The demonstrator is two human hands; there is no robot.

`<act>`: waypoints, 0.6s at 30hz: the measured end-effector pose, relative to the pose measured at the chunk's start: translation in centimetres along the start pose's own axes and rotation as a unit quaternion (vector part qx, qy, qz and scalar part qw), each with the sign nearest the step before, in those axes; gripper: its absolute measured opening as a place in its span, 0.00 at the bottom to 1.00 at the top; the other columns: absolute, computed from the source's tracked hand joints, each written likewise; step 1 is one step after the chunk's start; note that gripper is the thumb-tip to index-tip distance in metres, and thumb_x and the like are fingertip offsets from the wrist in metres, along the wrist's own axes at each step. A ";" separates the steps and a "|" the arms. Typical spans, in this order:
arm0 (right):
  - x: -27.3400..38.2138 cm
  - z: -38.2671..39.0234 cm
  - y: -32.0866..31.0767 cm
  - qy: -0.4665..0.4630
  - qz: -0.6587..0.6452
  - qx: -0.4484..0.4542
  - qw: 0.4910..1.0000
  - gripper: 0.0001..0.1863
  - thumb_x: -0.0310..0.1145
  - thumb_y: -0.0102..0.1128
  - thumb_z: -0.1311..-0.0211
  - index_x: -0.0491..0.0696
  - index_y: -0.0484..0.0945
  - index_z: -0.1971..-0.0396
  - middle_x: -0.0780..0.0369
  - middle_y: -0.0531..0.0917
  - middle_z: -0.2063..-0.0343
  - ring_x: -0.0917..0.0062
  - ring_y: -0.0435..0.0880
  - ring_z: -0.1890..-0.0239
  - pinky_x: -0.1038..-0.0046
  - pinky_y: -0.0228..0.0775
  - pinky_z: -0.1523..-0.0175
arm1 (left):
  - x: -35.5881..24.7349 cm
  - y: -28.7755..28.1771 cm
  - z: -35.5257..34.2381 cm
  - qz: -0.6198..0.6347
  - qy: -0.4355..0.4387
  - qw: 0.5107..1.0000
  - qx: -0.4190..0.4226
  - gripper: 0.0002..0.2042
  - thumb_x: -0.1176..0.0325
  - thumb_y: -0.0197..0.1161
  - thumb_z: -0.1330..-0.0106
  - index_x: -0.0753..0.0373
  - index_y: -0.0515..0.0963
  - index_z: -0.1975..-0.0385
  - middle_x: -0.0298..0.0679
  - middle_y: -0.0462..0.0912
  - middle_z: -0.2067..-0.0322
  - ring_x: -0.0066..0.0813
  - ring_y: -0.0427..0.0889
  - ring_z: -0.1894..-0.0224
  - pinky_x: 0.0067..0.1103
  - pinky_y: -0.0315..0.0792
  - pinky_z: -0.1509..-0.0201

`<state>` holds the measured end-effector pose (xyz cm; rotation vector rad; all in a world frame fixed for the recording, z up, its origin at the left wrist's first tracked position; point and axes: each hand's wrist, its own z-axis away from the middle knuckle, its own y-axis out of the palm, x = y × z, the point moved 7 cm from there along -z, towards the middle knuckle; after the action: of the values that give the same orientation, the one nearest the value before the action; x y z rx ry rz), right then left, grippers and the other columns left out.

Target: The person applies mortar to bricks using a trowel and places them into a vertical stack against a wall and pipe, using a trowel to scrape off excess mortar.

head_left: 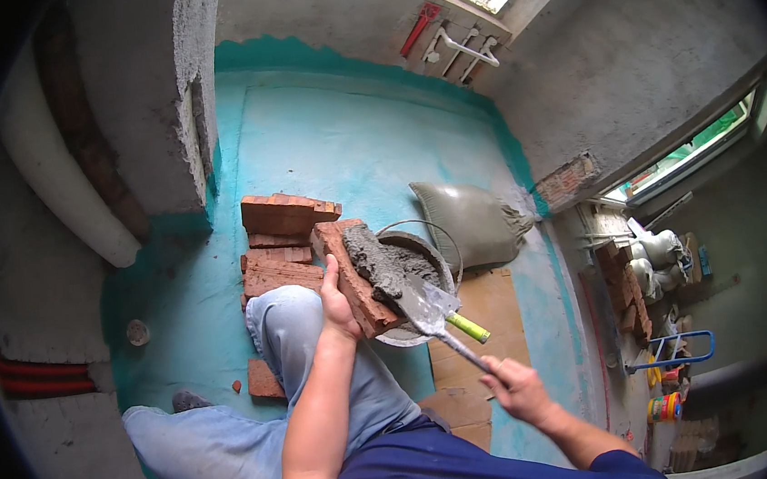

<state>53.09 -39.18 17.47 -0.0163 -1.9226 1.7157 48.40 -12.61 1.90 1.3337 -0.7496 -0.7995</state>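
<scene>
Left hand (341,312): we grip brick (360,293) | Right hand (517,392): we grip trowel (425,311) | Risk: mortar (374,260) right of left hand may slide off if we overtilt brick

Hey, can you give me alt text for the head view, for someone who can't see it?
A person's left hand holds a brick bearing grey mortar while the right hand holds a trowel against the mortar, over a bucket. More bricks lie to the left on a teal floor, with a sack beyond the bucket.
</scene>
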 end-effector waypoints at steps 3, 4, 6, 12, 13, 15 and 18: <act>0.2 2.3 1.6 0.039 0.007 0.004 0.999 0.19 0.31 0.63 0.40 0.48 0.76 0.49 0.57 0.78 0.73 0.63 0.79 0.73 0.67 0.72 0.69 | -0.5 -1.0 -0.3 -0.011 0.031 0.999 -0.006 0.31 0.42 0.46 0.30 0.61 0.66 0.39 0.44 0.74 0.44 0.44 0.74 0.44 0.39 0.67 0.37; 0.0 2.6 1.2 0.040 0.006 0.003 0.999 0.19 0.31 0.63 0.40 0.48 0.76 0.49 0.57 0.78 0.73 0.63 0.79 0.73 0.67 0.72 0.69 | -0.5 -1.3 -0.2 -0.012 0.030 0.999 -0.006 0.31 0.42 0.46 0.30 0.61 0.66 0.39 0.44 0.74 0.44 0.44 0.74 0.44 0.39 0.67 0.37; -0.5 3.2 0.2 0.034 0.031 0.013 0.999 0.19 0.32 0.64 0.41 0.48 0.77 0.50 0.58 0.78 0.73 0.65 0.79 0.74 0.68 0.73 0.70 | -0.9 -1.6 -0.2 -0.004 0.027 0.999 -0.035 0.32 0.41 0.45 0.31 0.62 0.67 0.39 0.45 0.75 0.46 0.46 0.75 0.45 0.42 0.68 0.39; -2.8 2.2 -1.9 0.053 -0.050 0.006 0.997 0.18 0.31 0.65 0.43 0.47 0.79 0.51 0.61 0.77 0.77 0.72 0.78 0.79 0.73 0.70 0.71 | -1.1 0.4 0.6 -0.014 0.017 1.000 -0.007 0.31 0.41 0.46 0.31 0.61 0.65 0.38 0.45 0.74 0.44 0.45 0.74 0.43 0.42 0.66 0.36; -2.9 1.2 -1.7 0.056 -0.068 -0.005 0.996 0.18 0.30 0.65 0.42 0.46 0.79 0.51 0.62 0.77 0.77 0.74 0.78 0.79 0.74 0.70 0.71 | -0.9 0.3 0.8 -0.020 0.001 1.000 -0.010 0.31 0.41 0.46 0.31 0.61 0.65 0.38 0.45 0.74 0.44 0.45 0.74 0.44 0.41 0.66 0.36; -3.1 -1.1 -0.1 0.078 -0.176 -0.006 0.981 0.17 0.29 0.63 0.40 0.44 0.79 0.51 0.63 0.77 0.77 0.80 0.76 0.79 0.76 0.67 0.72 | -0.6 0.6 1.3 -0.027 -0.013 1.000 -0.004 0.31 0.41 0.46 0.31 0.62 0.66 0.39 0.45 0.74 0.44 0.44 0.74 0.44 0.40 0.66 0.37; -4.3 -4.4 3.7 0.036 -0.242 -0.016 0.969 0.16 0.28 0.61 0.39 0.43 0.79 0.51 0.65 0.76 0.77 0.82 0.73 0.81 0.76 0.66 0.73 | 0.2 0.8 2.0 -0.017 -0.073 0.997 0.024 0.30 0.43 0.44 0.29 0.63 0.68 0.40 0.44 0.76 0.45 0.43 0.76 0.45 0.37 0.68 0.38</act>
<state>57.23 -36.08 12.51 0.3460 -1.7208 1.3360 46.94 -13.80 2.90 1.3432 -0.8680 -0.9194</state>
